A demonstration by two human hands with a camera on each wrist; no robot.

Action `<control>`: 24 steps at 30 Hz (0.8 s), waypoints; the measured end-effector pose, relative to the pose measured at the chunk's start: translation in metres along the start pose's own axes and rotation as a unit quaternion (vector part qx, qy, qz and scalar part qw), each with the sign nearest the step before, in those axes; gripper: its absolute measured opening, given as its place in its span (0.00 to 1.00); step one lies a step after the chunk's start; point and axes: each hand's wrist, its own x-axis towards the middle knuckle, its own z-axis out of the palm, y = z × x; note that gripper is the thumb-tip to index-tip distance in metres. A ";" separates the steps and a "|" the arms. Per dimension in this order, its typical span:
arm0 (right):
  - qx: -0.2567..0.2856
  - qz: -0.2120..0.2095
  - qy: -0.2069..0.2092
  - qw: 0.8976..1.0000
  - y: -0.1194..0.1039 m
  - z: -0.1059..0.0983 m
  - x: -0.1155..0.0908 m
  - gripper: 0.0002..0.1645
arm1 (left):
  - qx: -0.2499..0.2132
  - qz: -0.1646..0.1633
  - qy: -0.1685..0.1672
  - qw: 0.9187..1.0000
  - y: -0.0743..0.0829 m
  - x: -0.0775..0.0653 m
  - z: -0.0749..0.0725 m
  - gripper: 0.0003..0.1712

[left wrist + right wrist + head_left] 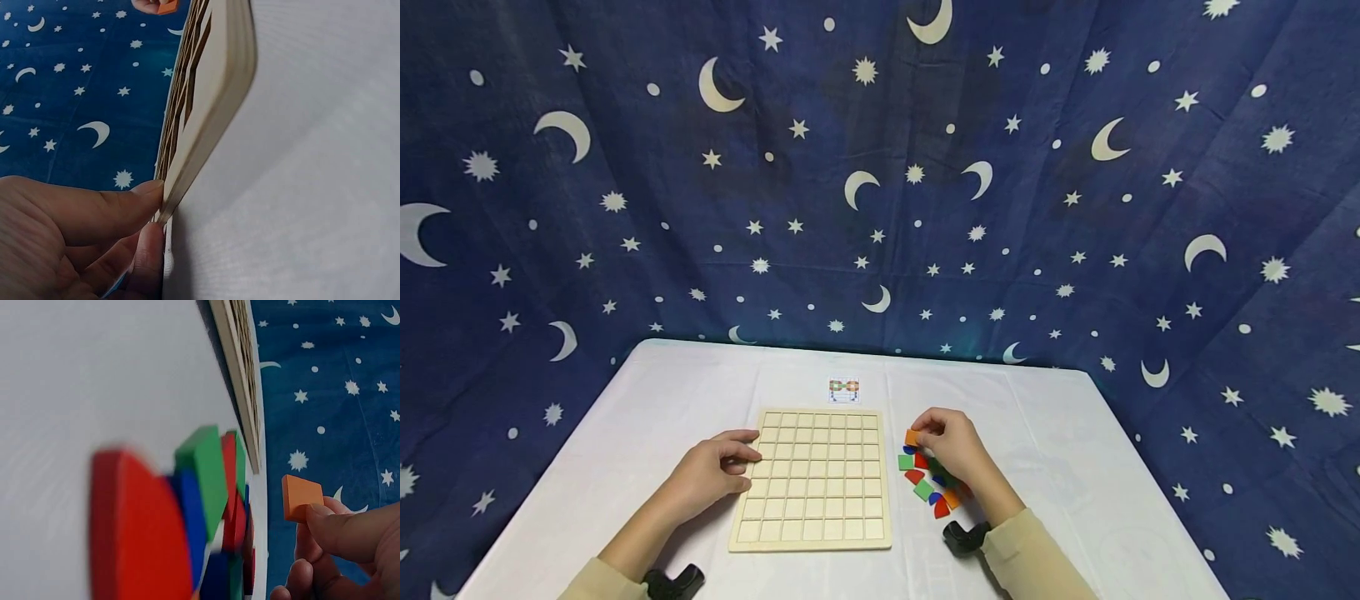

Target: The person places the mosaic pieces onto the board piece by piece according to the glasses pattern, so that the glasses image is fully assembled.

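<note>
My left hand (710, 469) rests against the left edge of a pale wooden grid board (808, 546). In the left wrist view, its thumb (119, 212) touches the board's edge (194, 150), with the other fingers partly hidden behind. My right hand (953, 443) pinches an orange square tile (302, 497) between thumb and finger, raised over the pile. Below and beside that hand lie loose coloured pieces: green squares (923, 490), red quarter-round pieces (942, 508) and blue rounded ones (935, 498). Part of the pile is hidden under the right hand.
Behind the board lies a small printed pattern card (844, 390). A white cloth covers the table (1037, 467). A dark blue curtain (910, 217) with moons and stars hangs around the back and sides.
</note>
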 end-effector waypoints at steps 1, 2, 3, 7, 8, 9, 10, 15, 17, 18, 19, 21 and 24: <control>0.003 -0.002 -0.002 1.000 -0.002 0.002 0.000 0.10 | -0.001 -0.001 0.000 1.000 0.000 0.000 0.001 0.21; 0.007 -0.005 -0.004 1.000 -0.003 0.003 0.001 0.10 | -0.001 -0.001 -0.001 1.000 0.000 0.001 0.001 0.21; 0.011 -0.006 -0.006 1.000 -0.005 0.005 0.002 0.10 | -0.001 -0.001 -0.002 1.000 0.000 0.001 0.001 0.21; 0.014 -0.007 -0.022 1.000 -0.016 0.016 0.006 0.10 | 0.000 -0.001 -0.002 1.000 0.000 0.001 0.001 0.21; 0.015 -0.007 -0.026 1.000 -0.019 0.019 0.007 0.10 | 0.001 -0.001 -0.001 1.000 0.000 0.001 0.001 0.21; 0.015 -0.008 -0.030 0.999 -0.022 0.022 0.008 0.10 | 0.001 -0.002 0.000 1.000 0.000 0.002 0.001 0.21; 0.016 -0.010 -0.034 0.999 -0.025 0.025 0.010 0.10 | 0.002 -0.002 0.001 1.000 0.000 0.002 0.001 0.21; 0.020 -0.029 -0.048 0.998 -0.039 0.044 0.015 0.09 | 0.000 -0.001 0.001 1.000 0.001 0.001 0.000 0.21; 0.016 -0.039 -0.053 0.998 -0.043 0.051 0.016 0.09 | -0.001 -0.001 0.000 1.000 0.001 0.001 0.000 0.21; 0.015 -0.043 -0.056 0.997 -0.046 0.054 0.017 0.08 | -0.002 -0.001 0.000 1.000 0.001 0.001 0.000 0.21; 0.015 -0.048 -0.060 0.997 -0.047 0.057 0.018 0.07 | -0.003 -0.001 0.000 1.000 0.001 0.000 0.000 0.21; 0.013 -0.055 -0.066 0.996 -0.049 0.061 0.020 0.06 | -0.004 -0.001 -0.001 1.000 0.000 0.000 0.000 0.21; 0.011 -0.057 -0.069 0.996 -0.051 0.065 0.023 0.05 | -0.005 -0.001 -0.002 1.000 0.000 0.000 0.000 0.21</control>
